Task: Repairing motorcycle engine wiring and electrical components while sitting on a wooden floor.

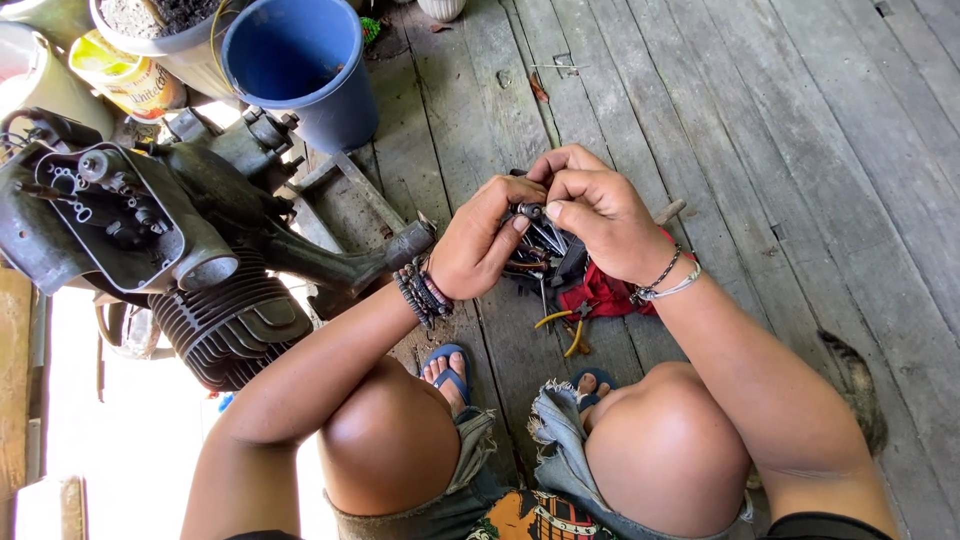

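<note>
An engine (pixel 150 240) and a blue bucket (pixel 300 65) are seen at the left. A small metal part (pixel 529 210) is pinched between the left hand (pixel 485 245) and right hand (pixel 600 215), above tools (pixel 545 255) on a red cloth (pixel 600 295).

Engine block (pixel 150 240), blue bucket (pixel 300 65), plank floor (pixel 760 120)

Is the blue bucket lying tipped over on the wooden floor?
No, the blue bucket stands upright beside the engine, its open mouth facing up.
</note>
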